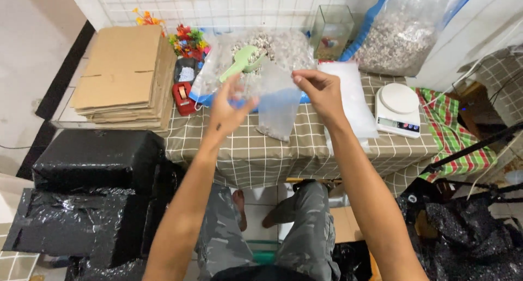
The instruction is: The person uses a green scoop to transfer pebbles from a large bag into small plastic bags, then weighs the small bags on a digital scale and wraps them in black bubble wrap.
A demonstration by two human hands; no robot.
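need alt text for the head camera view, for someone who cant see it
Two bare hands, left hand and right hand, hold up a small clear plastic bag with some gravel at its bottom, above a checked tablecloth. Behind lie a green scoop and a white kitchen scale.

**A small home packing station**

This looks like a home-run packing corner. The surface [261, 150] wears a checked cloth and carries a white digital scale [398, 110], a stack of flattened cardboard boxes [122, 74], a red tape dispenser [183, 97] and big clear bags of gravel [400, 33]. Black-wrapped parcels [92, 166] sit on the tiled floor [22, 57].
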